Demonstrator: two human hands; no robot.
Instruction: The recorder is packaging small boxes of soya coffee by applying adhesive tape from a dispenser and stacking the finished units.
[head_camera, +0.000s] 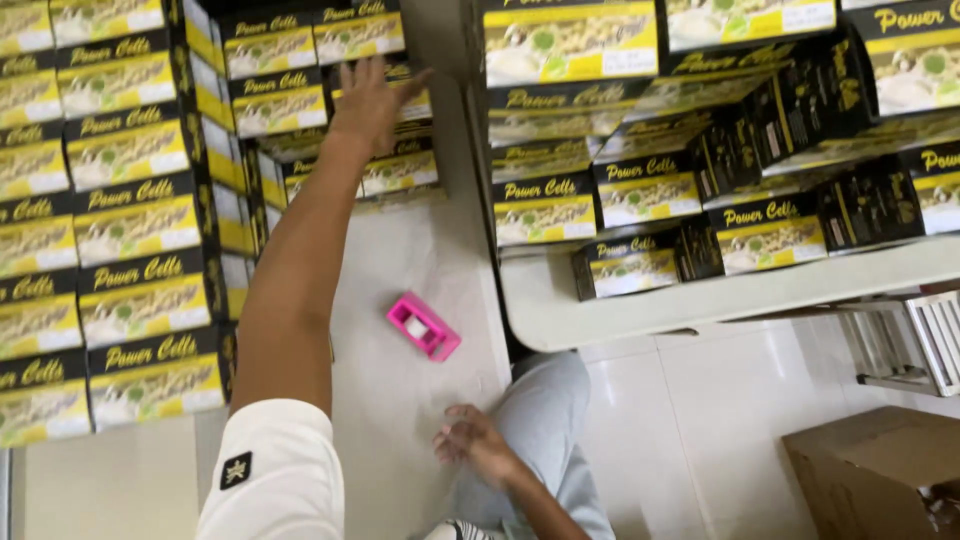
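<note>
My left hand (372, 100) reaches far forward with its fingers spread, pressing on a yellow-and-black carton (395, 110) in the stack at the back of the white table (400, 400). My right hand (470, 440) rests low at the table's near edge, fingers loosely curled, holding nothing. A pink tape dispenser (424, 326) lies on the table between the two hands, touched by neither.
Tall stacks of yellow-and-black cartons (120, 230) fill the left side. More cartons (700, 150) are piled on a second white table (720, 295) at right. A brown cardboard box (870, 470) sits on the tiled floor at lower right, beside a metal rack (920, 345).
</note>
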